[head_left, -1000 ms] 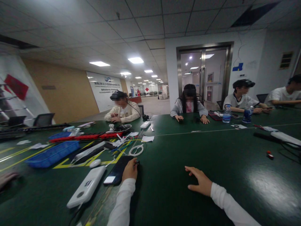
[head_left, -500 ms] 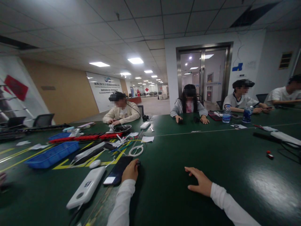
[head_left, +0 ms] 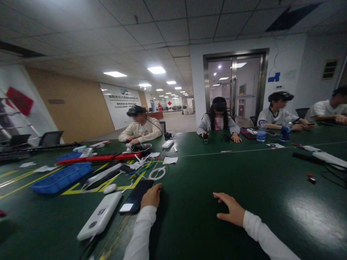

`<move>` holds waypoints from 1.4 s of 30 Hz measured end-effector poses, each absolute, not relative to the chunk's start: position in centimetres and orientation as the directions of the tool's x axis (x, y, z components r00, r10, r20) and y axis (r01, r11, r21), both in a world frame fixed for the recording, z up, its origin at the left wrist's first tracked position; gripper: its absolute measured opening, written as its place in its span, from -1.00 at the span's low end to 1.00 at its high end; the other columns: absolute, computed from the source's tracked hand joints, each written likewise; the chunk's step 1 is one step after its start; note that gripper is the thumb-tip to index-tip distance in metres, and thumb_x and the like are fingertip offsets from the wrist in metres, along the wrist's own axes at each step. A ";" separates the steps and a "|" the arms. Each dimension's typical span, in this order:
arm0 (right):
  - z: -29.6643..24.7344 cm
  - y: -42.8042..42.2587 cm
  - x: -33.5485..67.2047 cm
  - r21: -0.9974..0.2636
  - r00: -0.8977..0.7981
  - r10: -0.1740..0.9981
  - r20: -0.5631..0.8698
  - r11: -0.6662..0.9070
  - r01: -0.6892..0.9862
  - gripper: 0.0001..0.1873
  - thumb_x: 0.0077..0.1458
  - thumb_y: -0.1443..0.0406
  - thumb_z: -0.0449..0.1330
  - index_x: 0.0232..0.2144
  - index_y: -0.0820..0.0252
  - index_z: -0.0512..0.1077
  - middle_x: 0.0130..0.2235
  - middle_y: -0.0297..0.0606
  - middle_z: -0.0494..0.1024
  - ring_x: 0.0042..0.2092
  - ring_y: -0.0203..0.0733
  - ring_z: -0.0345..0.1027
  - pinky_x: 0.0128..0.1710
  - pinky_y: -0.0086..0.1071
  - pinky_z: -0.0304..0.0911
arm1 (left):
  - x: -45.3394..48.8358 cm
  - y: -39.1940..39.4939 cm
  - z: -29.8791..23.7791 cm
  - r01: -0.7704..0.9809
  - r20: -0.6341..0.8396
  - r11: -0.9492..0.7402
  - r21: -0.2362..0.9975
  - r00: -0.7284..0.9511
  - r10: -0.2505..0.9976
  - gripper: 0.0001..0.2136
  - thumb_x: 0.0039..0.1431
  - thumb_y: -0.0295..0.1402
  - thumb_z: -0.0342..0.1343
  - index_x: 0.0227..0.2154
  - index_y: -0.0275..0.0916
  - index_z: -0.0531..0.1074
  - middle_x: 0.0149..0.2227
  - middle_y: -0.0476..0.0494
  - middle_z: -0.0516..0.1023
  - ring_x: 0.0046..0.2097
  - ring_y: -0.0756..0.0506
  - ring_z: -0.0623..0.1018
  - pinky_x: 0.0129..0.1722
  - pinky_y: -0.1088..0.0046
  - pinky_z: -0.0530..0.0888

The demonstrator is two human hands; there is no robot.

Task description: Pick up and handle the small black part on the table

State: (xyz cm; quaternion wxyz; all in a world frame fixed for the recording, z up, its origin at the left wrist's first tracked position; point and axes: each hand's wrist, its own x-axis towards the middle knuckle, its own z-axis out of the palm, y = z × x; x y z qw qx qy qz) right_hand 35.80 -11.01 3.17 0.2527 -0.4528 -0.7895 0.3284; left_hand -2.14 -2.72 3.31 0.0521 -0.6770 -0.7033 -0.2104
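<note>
Head view: dark slab (head_left: 137, 196) slants near-left to far-right, left of my left hand (head_left: 151, 198), its grip unclear; right hand (head_left: 233, 210), fingers (head_left: 223, 197) spread.

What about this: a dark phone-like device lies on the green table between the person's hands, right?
Not quite: the head view shows the dark phone-like device on the green table, but to the left of the left hand, not between it and the right hand.

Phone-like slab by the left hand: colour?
Slab: black, white patch at its near end; head view.
</note>
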 end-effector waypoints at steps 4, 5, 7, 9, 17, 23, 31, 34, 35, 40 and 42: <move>3.0 -10.9 35.7 -0.731 -0.465 0.876 0.130 0.402 0.552 -0.31 -0.09 0.14 0.16 0.09 0.05 0.02 0.04 -0.27 0.22 -0.03 -0.12 0.17 0.01 -0.24 0.03 | -1.3 -2.7 3.1 0.954 0.358 -0.052 0.297 -0.061 0.932 -0.68 0.03 -0.46 -0.10 -0.12 -0.16 0.30 -0.15 -0.09 0.47 -0.12 -0.06 0.43 -0.10 0.39 0.32; 3.1 -10.9 35.7 -0.730 -0.466 0.875 0.129 0.402 0.553 -0.31 -0.09 0.14 0.16 0.09 0.04 0.01 0.04 -0.27 0.22 -0.03 -0.12 0.17 0.01 -0.24 0.02 | -0.6 -2.8 3.0 0.941 0.358 -0.071 0.331 -0.056 0.932 -0.68 0.02 -0.45 -0.10 -0.12 -0.17 0.29 -0.15 -0.09 0.47 -0.13 -0.05 0.44 -0.11 0.40 0.33; 3.3 -11.0 35.7 -0.732 -0.464 0.878 0.119 0.393 0.556 -0.31 -0.09 0.13 0.15 0.09 0.03 0.01 0.03 -0.27 0.23 -0.02 -0.11 0.17 0.01 -0.23 0.02 | 1.6 -3.0 2.7 0.903 0.352 -0.135 0.408 -0.019 0.936 -0.68 0.01 -0.44 -0.08 -0.12 -0.16 0.29 -0.17 -0.07 0.47 -0.15 -0.03 0.46 -0.12 0.40 0.35; 3.5 -11.1 35.6 -0.737 -0.453 0.884 0.112 0.380 0.559 -0.29 -0.09 0.12 0.16 0.10 0.03 0.00 0.03 -0.26 0.23 -0.02 -0.11 0.17 0.01 -0.23 0.03 | 4.7 -3.4 2.3 0.836 0.345 -0.240 0.493 0.065 0.936 -0.67 -0.01 -0.44 -0.06 -0.13 -0.14 0.29 -0.20 -0.04 0.48 -0.17 -0.02 0.47 -0.12 0.39 0.36; 3.3 -10.5 34.9 -0.721 -0.428 0.892 0.143 0.390 0.572 -0.12 -0.21 0.11 0.23 0.12 0.07 -0.07 0.07 -0.23 0.21 -0.03 -0.10 0.17 0.01 -0.23 0.01 | 16.2 -7.2 2.0 0.419 0.330 -0.486 0.767 0.392 0.859 -0.64 -0.08 -0.52 0.00 -0.14 -0.16 0.30 -0.29 -0.07 0.49 -0.23 -0.01 0.48 -0.13 0.38 0.39; 3.6 -10.5 34.8 -0.702 -0.444 0.884 0.145 0.408 0.583 -0.14 -0.20 0.10 0.22 0.12 0.10 -0.06 0.07 -0.21 0.20 0.07 -0.05 0.05 0.04 -0.22 -0.06 | 17.0 -7.7 2.4 0.366 0.303 -0.454 0.812 0.401 0.864 -0.65 -0.08 -0.51 0.01 -0.15 -0.17 0.29 -0.29 -0.07 0.47 -0.21 -0.02 0.46 -0.13 0.35 0.40; 2.8 -10.1 34.7 -0.701 -0.436 0.879 0.193 0.434 0.566 -0.14 -0.23 0.15 0.24 0.11 0.08 -0.04 0.06 -0.23 0.23 0.05 -0.07 0.08 0.04 -0.23 -0.07 | 14.2 -5.9 2.9 0.307 0.408 -0.392 0.867 0.012 0.913 -0.66 0.01 -0.32 -0.03 -0.11 -0.22 0.19 -0.23 -0.14 0.42 -0.17 -0.04 0.47 -0.10 0.35 0.38; 2.3 -9.7 34.7 -0.689 -0.438 0.877 0.197 0.442 0.575 -0.13 -0.24 0.17 0.24 0.11 0.07 -0.06 0.07 -0.24 0.21 0.05 -0.06 0.08 0.04 -0.23 -0.07 | 15.0 -6.8 2.7 0.338 0.402 -0.430 0.837 0.152 0.903 -0.64 0.03 -0.36 -0.06 -0.06 -0.20 0.15 -0.22 -0.13 0.41 -0.16 -0.03 0.46 -0.08 0.34 0.37; 2.2 -9.6 34.6 -0.685 -0.439 0.879 0.186 0.437 0.583 -0.12 -0.25 0.18 0.24 0.11 0.07 -0.06 0.08 -0.24 0.21 0.05 -0.05 0.07 0.04 -0.22 -0.07 | 15.5 -7.2 2.6 0.359 0.396 -0.456 0.814 0.229 0.889 -0.62 0.04 -0.37 -0.07 -0.03 -0.18 0.14 -0.20 -0.13 0.40 -0.15 -0.03 0.45 -0.07 0.32 0.36; 2.2 -9.6 34.7 -0.704 -0.431 0.890 0.151 0.402 0.585 -0.11 -0.26 0.18 0.25 0.11 0.09 -0.05 0.09 -0.23 0.17 0.08 -0.03 0.03 0.06 -0.19 -0.09 | 16.6 -8.4 2.1 0.511 0.327 -0.602 0.614 0.529 0.783 -0.60 0.04 -0.42 -0.10 0.00 -0.12 0.18 -0.12 -0.13 0.40 -0.08 -0.08 0.39 -0.01 0.26 0.28; 2.6 -10.0 34.9 -0.719 -0.426 0.889 0.169 0.407 0.564 -0.15 -0.21 0.14 0.23 0.11 0.07 -0.06 0.07 -0.24 0.20 0.04 -0.06 0.09 0.05 -0.21 -0.06 | 16.2 -8.0 2.1 0.570 0.314 -0.612 0.548 0.538 0.782 -0.58 0.05 -0.43 -0.13 0.02 -0.13 0.15 -0.06 -0.12 0.37 -0.03 -0.08 0.35 0.02 0.26 0.25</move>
